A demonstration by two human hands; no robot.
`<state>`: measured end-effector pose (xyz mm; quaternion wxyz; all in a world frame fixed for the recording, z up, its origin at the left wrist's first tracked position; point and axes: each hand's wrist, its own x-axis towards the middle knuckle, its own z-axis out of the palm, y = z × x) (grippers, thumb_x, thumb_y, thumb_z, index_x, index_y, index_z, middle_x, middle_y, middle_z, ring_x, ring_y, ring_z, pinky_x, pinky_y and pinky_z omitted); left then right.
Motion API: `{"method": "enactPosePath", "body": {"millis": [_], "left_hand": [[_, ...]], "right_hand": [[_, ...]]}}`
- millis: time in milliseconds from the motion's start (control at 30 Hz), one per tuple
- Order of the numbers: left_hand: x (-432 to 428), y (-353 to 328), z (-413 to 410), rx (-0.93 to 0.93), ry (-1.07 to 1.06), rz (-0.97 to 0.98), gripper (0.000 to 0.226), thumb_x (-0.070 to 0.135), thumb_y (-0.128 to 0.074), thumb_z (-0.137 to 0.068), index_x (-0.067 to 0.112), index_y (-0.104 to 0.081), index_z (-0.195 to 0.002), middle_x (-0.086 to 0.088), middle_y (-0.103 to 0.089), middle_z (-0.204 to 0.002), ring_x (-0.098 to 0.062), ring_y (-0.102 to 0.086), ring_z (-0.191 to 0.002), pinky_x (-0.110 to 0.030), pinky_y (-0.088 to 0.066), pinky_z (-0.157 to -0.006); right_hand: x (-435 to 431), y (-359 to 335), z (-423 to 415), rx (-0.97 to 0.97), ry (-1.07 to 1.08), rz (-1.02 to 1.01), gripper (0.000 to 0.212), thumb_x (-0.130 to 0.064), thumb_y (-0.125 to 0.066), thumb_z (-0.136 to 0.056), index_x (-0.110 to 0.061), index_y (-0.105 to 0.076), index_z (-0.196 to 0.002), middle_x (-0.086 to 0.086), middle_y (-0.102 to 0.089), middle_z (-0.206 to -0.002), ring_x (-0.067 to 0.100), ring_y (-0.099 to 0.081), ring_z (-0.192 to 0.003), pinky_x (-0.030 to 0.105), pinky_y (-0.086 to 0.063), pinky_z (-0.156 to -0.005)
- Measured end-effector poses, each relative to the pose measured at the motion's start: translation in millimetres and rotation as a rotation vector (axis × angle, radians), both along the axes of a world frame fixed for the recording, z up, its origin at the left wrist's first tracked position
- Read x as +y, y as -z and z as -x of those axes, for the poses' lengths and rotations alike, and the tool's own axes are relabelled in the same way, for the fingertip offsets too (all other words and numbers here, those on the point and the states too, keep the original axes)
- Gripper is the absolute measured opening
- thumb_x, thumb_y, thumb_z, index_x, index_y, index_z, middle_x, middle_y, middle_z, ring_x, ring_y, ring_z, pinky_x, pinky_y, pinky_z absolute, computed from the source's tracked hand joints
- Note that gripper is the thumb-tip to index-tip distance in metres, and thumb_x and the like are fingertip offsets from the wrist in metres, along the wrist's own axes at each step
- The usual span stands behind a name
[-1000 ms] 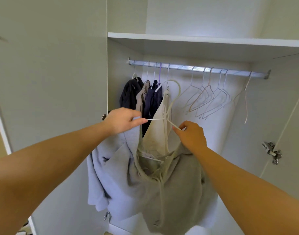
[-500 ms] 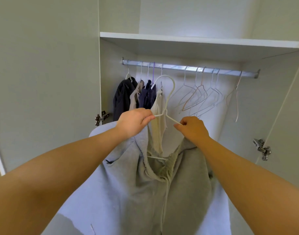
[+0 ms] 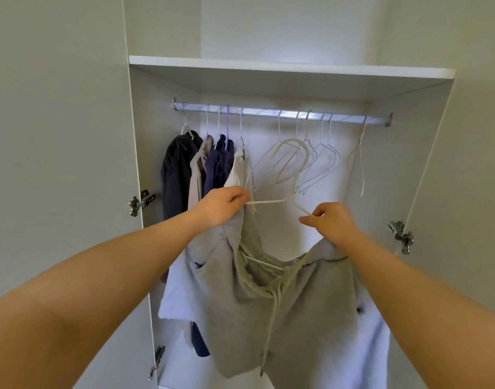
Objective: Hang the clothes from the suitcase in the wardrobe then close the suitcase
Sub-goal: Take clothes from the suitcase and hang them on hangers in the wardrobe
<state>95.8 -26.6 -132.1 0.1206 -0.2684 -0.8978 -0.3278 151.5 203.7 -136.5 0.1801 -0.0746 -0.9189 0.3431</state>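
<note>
A grey pair of drawstring shorts [image 3: 280, 310] hangs from a cream hanger [image 3: 297, 161] that I hold up inside the open wardrobe, below the metal rail [image 3: 268, 112]. My left hand [image 3: 224, 206] grips the hanger's left arm together with the waistband. My right hand [image 3: 332, 223] pinches the hanger's right arm and the waistband's other side. The hanger's hook is well below the rail, in front of several empty hangers. The suitcase is out of view.
Several garments [image 3: 201, 169], dark, beige, navy and white, hang at the rail's left end. Several empty wire hangers [image 3: 322, 158] hang on the right half. A white shelf [image 3: 291, 67] sits above the rail. Both wardrobe doors stand open, with hinges [image 3: 141, 203] on each side.
The hanger with the shorts has shifted right, away from the hung clothes, to in front of the empty hangers. My hands have spread apart, stretching the waistband wider.
</note>
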Motion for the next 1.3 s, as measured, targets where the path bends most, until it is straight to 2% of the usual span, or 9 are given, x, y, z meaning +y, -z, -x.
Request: {"method": "enactPosePath", "body": {"millis": [167, 300, 400, 533, 700, 833, 1033, 1200, 1300], "left_hand": [[18.9, 4.9, 11.8, 0.051, -0.161, -0.123, 0.029, 0.020, -0.040, -0.099, 0.011, -0.055, -0.123, -0.008, -0.057, -0.123, -0.024, -0.055, -0.108, -0.031, -0.044, -0.089], [29.7, 6.5, 16.6, 0.008, -0.268, -0.044, 0.032, 0.013, -0.034, -0.099, 0.011, -0.049, -0.127, -0.010, -0.055, -0.121, -0.021, -0.050, -0.085, -0.029, -0.041, -0.072], [30.2, 13.0, 23.5, -0.039, -0.297, 0.006, 0.033, 0.008, -0.035, -0.098, 0.013, -0.047, -0.128, -0.010, -0.054, -0.123, -0.022, -0.050, -0.086, -0.032, -0.043, -0.072], [26.0, 19.7, 33.7, -0.096, -0.322, 0.120, 0.037, 0.006, -0.036, -0.096, 0.014, -0.045, -0.131, -0.010, -0.048, -0.134, -0.029, -0.053, -0.111, -0.038, -0.049, -0.089], [24.1, 27.2, 49.6, -0.148, -0.350, 0.239, 0.044, 0.006, -0.036, -0.093, 0.016, -0.042, -0.136, -0.010, -0.041, -0.138, -0.030, -0.049, -0.116, -0.037, -0.048, -0.088], [27.3, 26.8, 70.4, -0.188, -0.268, 0.195, 0.045, 0.002, -0.034, -0.094, 0.015, -0.042, -0.137, -0.009, -0.039, -0.141, -0.029, -0.046, -0.122, -0.036, -0.045, -0.095], [43.6, 6.9, 121.1, -0.256, -0.155, 0.028, 0.042, 0.002, -0.035, -0.096, 0.012, -0.042, -0.137, -0.011, -0.040, -0.144, -0.029, -0.042, -0.127, -0.030, -0.039, -0.098], [69.3, -1.8, 177.9, -0.383, -0.111, 0.019, 0.044, 0.004, -0.035, -0.098, 0.011, -0.036, -0.141, -0.015, -0.037, -0.144, -0.031, -0.040, -0.129, -0.034, -0.037, -0.104], [75.6, -0.3, 207.7, -0.413, -0.184, -0.123, 0.054, 0.008, -0.042, -0.095, 0.017, -0.026, -0.145, -0.018, -0.038, -0.140, -0.034, -0.045, -0.119, -0.038, -0.041, -0.097]], "right_hand": [[31.8, 3.7, -12.5, -0.032, 0.162, 0.127, 0.037, -0.017, -0.068, -0.083, -0.011, -0.044, -0.055, 0.006, -0.046, -0.059, 0.020, -0.043, -0.060, 0.028, -0.034, -0.056], [47.2, 9.9, -15.6, -0.105, 0.250, 0.147, 0.019, -0.016, -0.069, -0.082, -0.003, -0.058, -0.074, 0.013, -0.056, -0.082, 0.026, -0.049, -0.081, 0.029, -0.038, -0.070], [50.2, 19.7, -11.6, -0.150, 0.287, 0.229, 0.019, -0.014, -0.071, -0.079, 0.000, -0.064, -0.090, 0.012, -0.056, -0.090, 0.026, -0.049, -0.087, 0.030, -0.040, -0.075], [36.0, 34.8, -0.5, -0.148, 0.258, 0.393, 0.029, -0.014, -0.071, -0.080, -0.003, -0.049, -0.064, 0.010, -0.049, -0.070, 0.026, -0.048, -0.082, 0.032, -0.040, -0.072], [11.8, 48.8, 20.2, -0.102, 0.219, 0.589, 0.015, -0.011, -0.068, -0.082, 0.001, -0.059, -0.080, 0.015, -0.054, -0.084, 0.023, -0.048, -0.072, 0.032, -0.041, -0.070], [-0.8, 50.4, 46.3, -0.102, 0.228, 0.692, 0.023, -0.009, -0.064, -0.084, -0.004, -0.052, -0.065, 0.010, -0.054, -0.072, 0.016, -0.045, -0.062, 0.029, -0.042, -0.064], [-6.5, 50.5, 83.3, -0.085, 0.272, 0.794, 0.023, -0.008, -0.059, -0.087, -0.004, -0.052, -0.066, 0.007, -0.052, -0.068, 0.015, -0.045, -0.058, 0.024, -0.038, -0.055], [5.0, 50.7, 112.1, -0.108, 0.333, 0.785, 0.025, -0.008, -0.056, -0.089, -0.003, -0.052, -0.064, 0.008, -0.052, -0.065, 0.017, -0.044, -0.056, 0.026, -0.038, -0.056], [9.8, 51.3, 124.6, -0.130, 0.360, 0.737, 0.029, -0.010, -0.056, -0.087, -0.004, -0.052, -0.059, 0.009, -0.051, -0.062, 0.018, -0.042, -0.054, 0.026, -0.037, -0.055]]}}
